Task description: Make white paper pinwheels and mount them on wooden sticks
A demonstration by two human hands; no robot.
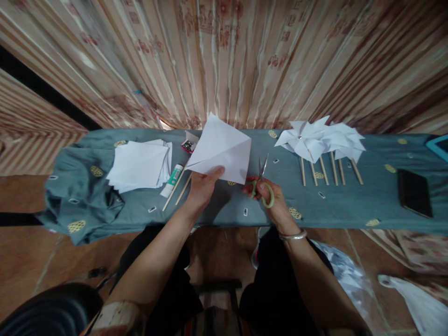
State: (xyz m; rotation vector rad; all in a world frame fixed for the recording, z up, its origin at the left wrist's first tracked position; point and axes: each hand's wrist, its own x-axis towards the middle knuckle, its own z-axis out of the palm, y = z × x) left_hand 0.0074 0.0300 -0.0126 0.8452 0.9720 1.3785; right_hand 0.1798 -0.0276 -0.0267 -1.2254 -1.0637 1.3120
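My left hand (204, 188) grips a white sheet of paper (224, 144) by its lower edge, thumb on top; creases run across the sheet. In my right hand (271, 196) is a pair of scissors (263, 183) with green handles, its blades pointing up and slightly parted, to the right of the sheet and apart from it. Left of the sheet lie a green and white glue stick (172, 180), two thin wooden sticks (183, 188) and a small open box (189, 142) of dark metallic bits.
A stack of white paper (138, 164) lies on the left of the cloth-covered table (224, 214). Several white paper pinwheels (304, 140) on wooden sticks lie to the right, then a dark phone (415, 192) and a blue-edged object (439, 147). A curtain (224, 60) hangs behind.
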